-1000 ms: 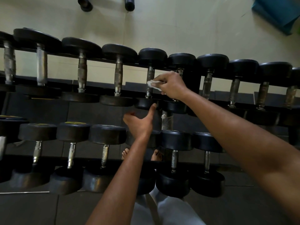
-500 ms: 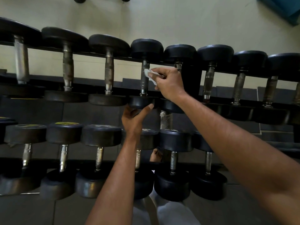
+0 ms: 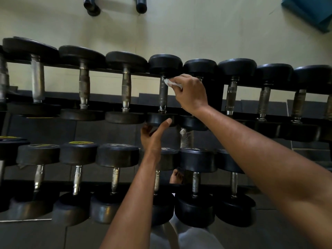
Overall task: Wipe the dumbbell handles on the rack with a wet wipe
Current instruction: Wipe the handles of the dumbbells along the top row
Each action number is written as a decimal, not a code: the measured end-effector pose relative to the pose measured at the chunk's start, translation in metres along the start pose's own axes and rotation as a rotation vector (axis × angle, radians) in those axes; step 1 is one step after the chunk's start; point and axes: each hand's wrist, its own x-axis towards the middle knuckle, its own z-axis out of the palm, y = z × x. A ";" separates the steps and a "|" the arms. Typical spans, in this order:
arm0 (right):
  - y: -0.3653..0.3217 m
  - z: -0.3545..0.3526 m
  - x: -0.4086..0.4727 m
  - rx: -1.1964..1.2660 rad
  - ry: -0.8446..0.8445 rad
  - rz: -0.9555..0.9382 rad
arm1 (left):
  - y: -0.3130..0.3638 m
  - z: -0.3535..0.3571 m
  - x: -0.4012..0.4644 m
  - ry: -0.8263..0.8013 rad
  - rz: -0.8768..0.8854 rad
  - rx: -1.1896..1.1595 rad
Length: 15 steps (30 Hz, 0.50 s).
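A two-tier rack (image 3: 214,90) holds rows of black dumbbells with metal handles. My right hand (image 3: 191,93) pinches a white wet wipe (image 3: 169,83) against the top of one upper-row handle (image 3: 163,97), just under that dumbbell's far head (image 3: 165,65). Below it, my left hand (image 3: 152,136) cups the near head (image 3: 158,119) of the same dumbbell, thumb on its front face and fingers underneath. The handle of the dumbbell to the right is hidden behind my right hand.
More dumbbells line the upper row left (image 3: 125,90) and right (image 3: 231,94), and the lower row (image 3: 115,178). A bare foot (image 3: 177,177) shows through the lower tier. Two dark bar ends (image 3: 91,6) lie on the pale floor beyond, with a blue mat (image 3: 309,9) at top right.
My right hand carried the wipe up the handle to its top end. The left hand rose from below and closed around the dumbbell's near head.
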 end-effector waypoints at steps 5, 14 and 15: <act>-0.007 0.000 0.000 -0.071 0.088 -0.050 | 0.011 -0.013 0.001 -0.193 -0.149 -0.009; -0.017 0.001 0.008 -0.070 0.094 0.001 | 0.039 -0.013 -0.043 0.136 0.634 0.711; -0.018 0.001 0.008 -0.065 0.097 0.013 | 0.043 -0.013 -0.039 0.123 0.664 0.747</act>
